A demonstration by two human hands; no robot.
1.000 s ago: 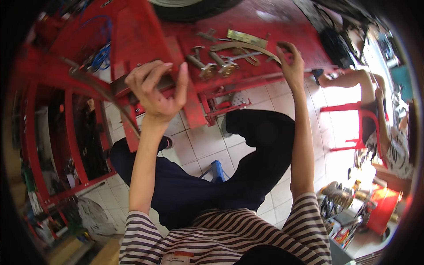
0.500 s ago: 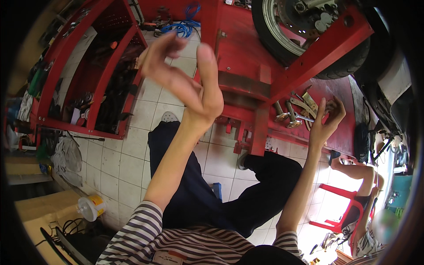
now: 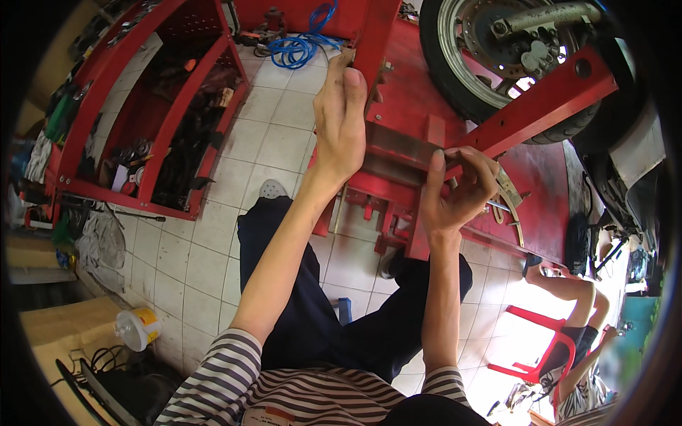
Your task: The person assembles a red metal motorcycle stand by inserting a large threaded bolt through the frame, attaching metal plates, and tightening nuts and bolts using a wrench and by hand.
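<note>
My left hand [image 3: 341, 124] is raised beside the red upright of the stand [image 3: 380, 35], fingers stretched upward and partly behind my thumb; whether it touches the metal is unclear. My right hand [image 3: 458, 188] is at the dark steel crosspiece [image 3: 394, 145], fingers loosely curled and apart, with no held object visible. Just right of it, partly hidden, several metal parts and a curved brass-coloured strip [image 3: 515, 213] lie on the red platform [image 3: 547, 199]. A tyred wheel [image 3: 444, 64] is behind the slanted red beam [image 3: 547, 89].
A red tool rack [image 3: 149, 184] is at the left, blue hose [image 3: 298, 50] on the tiled floor [image 3: 256, 113] behind. A bucket [image 3: 135, 330] and cardboard [image 3: 67, 323] sit lower left. At right, a person [image 3: 582, 298] sits on a red plastic chair [image 3: 533, 316].
The view has swung left. My left hand's fingers have straightened upward near the upright, and my right hand has moved left from the loose metal parts to the crosspiece.
</note>
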